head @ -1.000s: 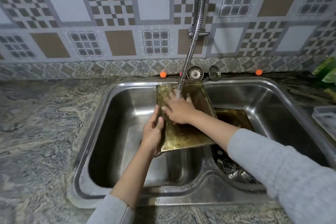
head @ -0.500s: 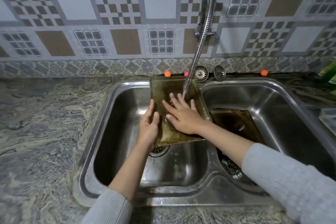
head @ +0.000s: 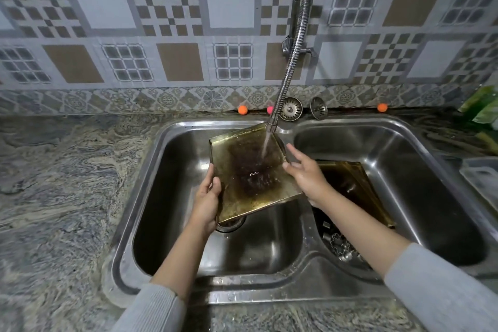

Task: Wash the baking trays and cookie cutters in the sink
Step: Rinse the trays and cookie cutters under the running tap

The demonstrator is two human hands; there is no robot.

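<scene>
The left hand [head: 206,201] grips the left edge of a stained baking tray [head: 250,172], fingers curled round the rim, holding it tilted over the left basin of the double sink [head: 151,170]. Water from the flexible faucet [head: 292,62] falls onto the tray's middle. The right hand [head: 305,174] hovers at the tray's right edge, fingers spread; whether it touches is hard to tell. Another tray [head: 358,186] leans in the right basin, cookie cutters [head: 341,246] lying below it. No writing or brand is legible on anything.
</scene>
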